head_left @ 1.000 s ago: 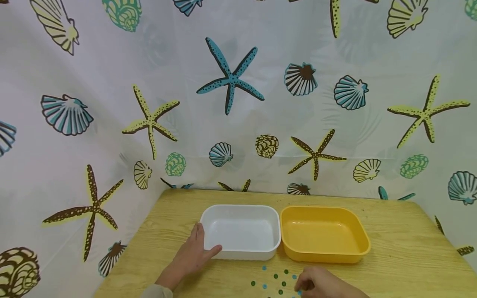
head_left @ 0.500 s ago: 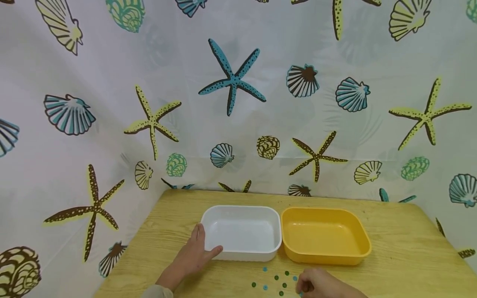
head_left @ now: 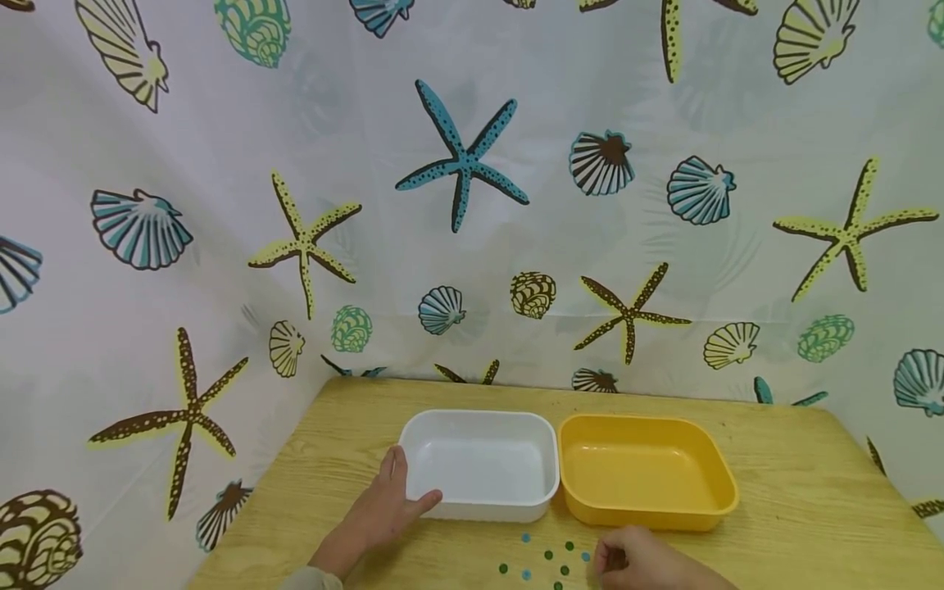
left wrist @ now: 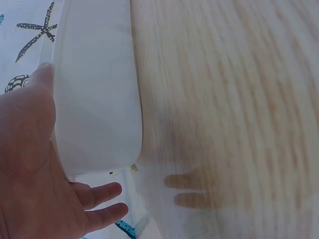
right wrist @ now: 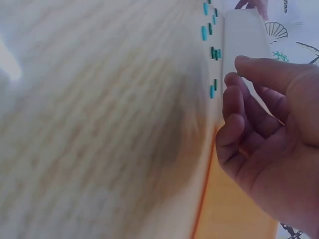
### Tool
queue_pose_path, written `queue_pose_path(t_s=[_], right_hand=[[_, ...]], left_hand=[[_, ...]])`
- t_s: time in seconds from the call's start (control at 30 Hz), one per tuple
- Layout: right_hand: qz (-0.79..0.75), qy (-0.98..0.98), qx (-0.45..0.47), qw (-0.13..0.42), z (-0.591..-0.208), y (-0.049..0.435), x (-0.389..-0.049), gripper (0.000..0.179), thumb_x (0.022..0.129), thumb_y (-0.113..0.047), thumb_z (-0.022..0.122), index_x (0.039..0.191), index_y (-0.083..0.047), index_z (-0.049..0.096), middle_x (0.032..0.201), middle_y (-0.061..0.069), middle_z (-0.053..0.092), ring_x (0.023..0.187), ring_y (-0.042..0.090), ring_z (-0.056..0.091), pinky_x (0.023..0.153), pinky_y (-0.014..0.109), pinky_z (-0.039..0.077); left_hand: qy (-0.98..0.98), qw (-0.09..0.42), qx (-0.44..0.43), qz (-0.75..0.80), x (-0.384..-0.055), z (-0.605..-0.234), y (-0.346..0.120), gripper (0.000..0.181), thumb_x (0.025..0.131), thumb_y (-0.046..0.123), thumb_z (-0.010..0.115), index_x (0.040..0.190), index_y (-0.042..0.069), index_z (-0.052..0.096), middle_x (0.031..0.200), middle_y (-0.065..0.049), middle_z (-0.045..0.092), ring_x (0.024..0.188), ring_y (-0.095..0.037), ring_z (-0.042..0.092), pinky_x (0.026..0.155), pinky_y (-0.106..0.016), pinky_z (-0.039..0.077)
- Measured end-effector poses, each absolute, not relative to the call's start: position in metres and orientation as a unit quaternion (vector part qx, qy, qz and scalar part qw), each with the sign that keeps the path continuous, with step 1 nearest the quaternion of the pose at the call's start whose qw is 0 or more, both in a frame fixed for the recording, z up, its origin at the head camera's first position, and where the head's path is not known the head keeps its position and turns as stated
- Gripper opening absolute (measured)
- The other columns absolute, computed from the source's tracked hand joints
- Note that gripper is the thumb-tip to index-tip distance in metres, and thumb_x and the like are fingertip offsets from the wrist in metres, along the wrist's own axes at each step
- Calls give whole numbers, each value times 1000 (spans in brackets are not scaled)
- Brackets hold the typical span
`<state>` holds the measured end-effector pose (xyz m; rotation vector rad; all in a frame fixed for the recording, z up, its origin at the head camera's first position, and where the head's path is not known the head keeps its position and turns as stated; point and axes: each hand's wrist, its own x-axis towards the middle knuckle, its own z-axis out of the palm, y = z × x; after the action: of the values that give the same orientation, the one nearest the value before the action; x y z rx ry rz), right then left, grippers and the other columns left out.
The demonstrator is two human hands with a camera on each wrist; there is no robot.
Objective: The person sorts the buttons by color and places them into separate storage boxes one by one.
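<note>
My left hand [head_left: 379, 508] rests at the left end of the white tub [head_left: 479, 512], fingers extended along its side and thumb at the front rim. In the left wrist view, the thumb touches the rim and two fingers stick out past the tub's end. My right hand [head_left: 637, 561] hovers low in front of the yellow tub [head_left: 649, 519], fingers curled and thumb tip close to the index fingertip. I cannot tell whether anything is pinched there. To its left lie several small blue and green discs, among them a blue disc [head_left: 586, 556] and a green disc [head_left: 504, 568].
The two tubs stand side by side on a wood-grain table [head_left: 796, 475]. A white curtain [head_left: 472, 246] printed with starfish and shells hangs behind the table and along its sides.
My right hand has shifted slightly right, and a blue disc that showed beside its fingertips is out of sight. The left hand and tubs keep their places; the head view tilts slightly up.
</note>
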<state>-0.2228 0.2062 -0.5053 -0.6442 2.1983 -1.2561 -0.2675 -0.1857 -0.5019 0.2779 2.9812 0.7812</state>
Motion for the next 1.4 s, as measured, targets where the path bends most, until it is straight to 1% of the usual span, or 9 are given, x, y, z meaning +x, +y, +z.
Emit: queue_pose_path(t_s=[0.2, 0.4, 0.57, 0.7, 0.9, 1.17, 1.4], right_hand=[[-477, 807, -245, 249, -490, 204, -225, 10, 90, -16, 64, 91, -6, 65, 84, -1, 62, 75, 13, 54, 65, 24, 46], [-465, 818, -277, 195, -483, 200, -228, 10, 89, -15, 67, 92, -5, 66, 83, -3, 63, 73, 8, 55, 65, 22, 48], [-469, 820, -284, 164, -472, 196, -233, 12, 88, -15, 68, 93, -3, 66, 84, -3, 64, 74, 8, 57, 66, 23, 49], [-469, 824, -282, 147, -462, 191, -238, 11, 88, -14, 68, 92, -5, 66, 84, -2, 64, 74, 9, 57, 66, 23, 49], [-460, 833, -280, 128, -453, 185, -246, 9, 88, -15, 68, 92, -7, 66, 84, -1, 63, 74, 11, 56, 66, 23, 49], [-465, 842, -242, 129, -444, 180, -259, 15, 90, -13, 65, 98, 0, 65, 84, 3, 61, 76, 17, 55, 64, 25, 50], [-446, 852, -248, 120, -442, 174, -271, 16, 91, -12, 64, 101, -1, 66, 82, 1, 61, 70, 16, 55, 59, 24, 48]], left_hand=[[964, 26, 87, 251, -267, -501, -187, 112, 85, 68, 48, 144, -16, 3, 149, -34, 8, 125, -49, 37, 97, -53, 37], [961, 27, 90, 258, -266, -499, -186, 111, 86, 66, 50, 143, -17, 3, 149, -35, 8, 125, -48, 37, 98, -53, 36], [960, 26, 89, 264, -266, -500, -185, 110, 86, 65, 51, 144, -16, 3, 149, -35, 8, 125, -48, 38, 98, -52, 36], [961, 22, 90, 262, -267, -501, -186, 111, 86, 66, 50, 144, -16, 4, 149, -35, 8, 126, -48, 37, 99, -52, 35], [959, 27, 90, 267, -267, -502, -187, 111, 86, 66, 50, 144, -15, 3, 150, -34, 6, 128, -48, 33, 101, -53, 33], [956, 24, 96, 276, -268, -505, -188, 110, 87, 65, 51, 144, -15, 1, 150, -35, 4, 132, -48, 25, 103, -53, 28], [952, 21, 97, 290, -268, -506, -189, 111, 86, 65, 51, 145, -14, -1, 150, -34, 3, 133, -47, 23, 104, -53, 28]])
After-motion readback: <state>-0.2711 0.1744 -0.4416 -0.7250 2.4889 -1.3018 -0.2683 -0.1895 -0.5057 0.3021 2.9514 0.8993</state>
